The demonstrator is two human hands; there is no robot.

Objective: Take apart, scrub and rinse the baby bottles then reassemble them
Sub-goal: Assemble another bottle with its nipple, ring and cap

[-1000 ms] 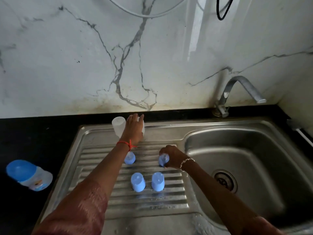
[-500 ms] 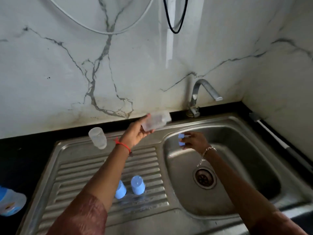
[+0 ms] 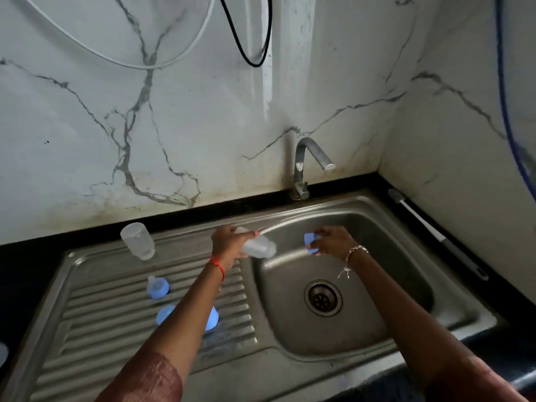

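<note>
My left hand (image 3: 229, 242) grips a clear bottle body (image 3: 259, 247), tilted on its side with its mouth toward the right, at the left rim of the sink basin (image 3: 406, 274). A short gap to the right, my right hand (image 3: 330, 242) holds a blue nipple ring (image 3: 310, 243) over the basin. A second clear bottle body (image 3: 137, 240) stands upside down at the back of the drainboard (image 3: 95, 309). Another blue ring with its nipple (image 3: 157, 287) sits on the ribs. Two blue caps (image 3: 166, 314) (image 3: 211, 319) lie partly hidden under my left forearm.
The tap (image 3: 307, 158) stands behind the basin with no water running. A long bottle brush (image 3: 435, 232) lies on the black counter along the right wall. The drain (image 3: 322, 297) is at the basin's centre. White and black cables (image 3: 246, 50) hang on the marble wall.
My left hand lifted one clear bottle off the drainboard and carried it right to the basin's rim. My right hand brought a blue ring over the basin. The view swung right.
</note>
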